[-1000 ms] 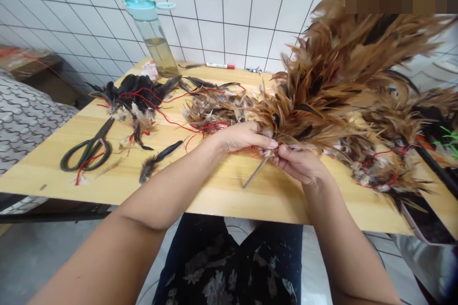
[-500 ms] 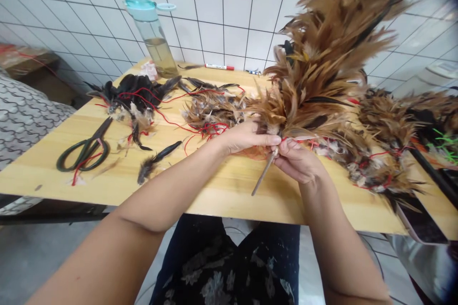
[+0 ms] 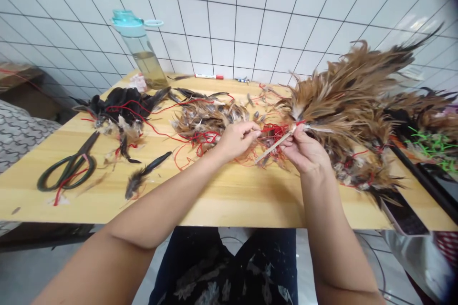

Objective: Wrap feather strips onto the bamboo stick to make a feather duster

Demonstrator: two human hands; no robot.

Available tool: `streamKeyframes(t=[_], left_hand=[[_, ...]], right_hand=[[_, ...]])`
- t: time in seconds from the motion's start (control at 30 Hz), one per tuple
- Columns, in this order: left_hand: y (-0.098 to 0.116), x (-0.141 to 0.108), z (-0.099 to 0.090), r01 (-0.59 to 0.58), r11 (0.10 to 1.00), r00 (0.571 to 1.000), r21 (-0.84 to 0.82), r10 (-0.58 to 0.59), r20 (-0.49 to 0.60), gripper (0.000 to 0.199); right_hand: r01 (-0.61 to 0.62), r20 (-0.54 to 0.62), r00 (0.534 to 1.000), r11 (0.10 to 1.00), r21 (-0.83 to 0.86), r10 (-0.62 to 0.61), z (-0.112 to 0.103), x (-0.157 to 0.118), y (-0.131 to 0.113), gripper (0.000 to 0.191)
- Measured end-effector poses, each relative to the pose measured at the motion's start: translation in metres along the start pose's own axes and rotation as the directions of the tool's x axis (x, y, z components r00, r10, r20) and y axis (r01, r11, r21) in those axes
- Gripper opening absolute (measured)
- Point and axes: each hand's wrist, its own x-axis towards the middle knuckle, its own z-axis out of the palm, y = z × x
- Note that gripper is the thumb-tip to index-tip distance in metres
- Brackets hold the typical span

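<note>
A large brown feather bundle [image 3: 332,90] on a thin pale stick [image 3: 275,147] leans to the right over the table. My right hand [image 3: 307,152] is closed around the stick where the feathers begin. To its left, my left hand [image 3: 239,139] is pinched on red string [image 3: 274,128], which stretches across to the base of the bundle. Behind and left of my left hand lies a pile of brown feathers [image 3: 202,119] tangled with red string. More brown feathers [image 3: 368,167] lie to the right of my right hand.
Black scissors [image 3: 73,164] and a loose dark feather [image 3: 143,174] lie at the left, near black feathers [image 3: 125,105]. A water bottle [image 3: 148,59] and a red-capped marker [image 3: 209,76] stand and lie along the back. A phone [image 3: 404,212] sits at the right front edge.
The feather bundle has tipped from upright down to the right. My left hand has come away from the stick to the left, drawing red string out. My right hand still grips the stick.
</note>
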Motion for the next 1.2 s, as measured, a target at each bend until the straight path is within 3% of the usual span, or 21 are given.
streamKeyframes(t=[0.1,0.17,0.23,0.4,0.5,0.57,0.63,0.7,0.77,0.83,0.9,0.97,1.2], left_hand=[[-0.002,-0.002,0.009,0.181,0.934,0.981,-0.308,-0.193,-0.008,0.014],[-0.002,-0.001,0.015,0.245,0.779,0.953,-0.577,-0.303,-0.005,0.012],[-0.001,0.001,0.016,0.222,0.586,0.929,-0.779,-0.371,-0.014,0.012],[0.006,0.01,-0.001,0.094,0.222,0.883,-0.971,-0.47,-0.022,0.004],[0.001,0.017,-0.017,0.06,0.157,0.861,-0.986,-0.508,-0.029,0.004],[-0.006,0.02,-0.023,0.069,0.227,0.83,-0.971,-0.554,-0.07,0.008],[-0.012,0.02,-0.025,0.127,0.393,0.813,-0.911,-0.568,-0.131,0.012],[-0.015,0.017,-0.021,0.246,0.582,0.846,-0.775,-0.519,-0.122,0.016],[-0.013,0.011,-0.013,0.386,0.715,0.889,-0.582,-0.456,0.029,0.016],[-0.008,0.005,-0.006,0.451,0.807,0.891,-0.381,-0.382,0.246,0.012],[-0.002,-0.001,-0.002,0.376,0.9,0.886,-0.221,-0.28,0.368,0.01],[0.005,-0.004,-0.002,0.238,0.964,0.902,-0.118,-0.174,0.396,0.01],[0.031,-0.01,-0.005,-0.006,0.997,0.908,-0.082,0.04,0.417,0.01]], right_hand=[[-0.013,-0.029,0.999,0.999,0.046,0.014,0.0,0.004,-0.001,0.029],[-0.024,-0.057,0.998,0.997,0.08,0.028,0.0,0.007,-0.001,0.029],[-0.034,-0.091,0.995,0.994,0.101,0.043,0.001,0.009,0.0,0.028],[-0.059,-0.111,0.992,0.996,0.071,0.067,0.002,0.012,0.011,0.03],[-0.06,-0.071,0.995,0.996,0.062,0.064,-0.001,0.013,0.014,0.03],[-0.041,-0.075,0.996,0.997,0.067,0.046,-0.005,0.015,0.012,0.029],[-0.01,-0.112,0.993,0.996,0.087,0.02,-0.011,0.019,0.008,0.03],[0.026,-0.153,0.988,0.994,0.111,-0.008,-0.017,0.023,0.003,0.031],[0.064,-0.185,0.982,0.99,0.125,-0.04,-0.022,0.026,-0.002,0.032],[0.09,-0.207,0.976,0.987,0.134,-0.061,-0.025,0.028,-0.005,0.033],[0.105,-0.226,0.972,0.983,0.15,-0.069,-0.026,0.027,-0.007,0.032],[0.116,-0.231,0.97,0.979,0.168,-0.076,-0.025,0.026,-0.008,0.03],[0.15,-0.25,0.962,0.976,0.157,-0.108,-0.027,0.027,-0.011,0.036]])
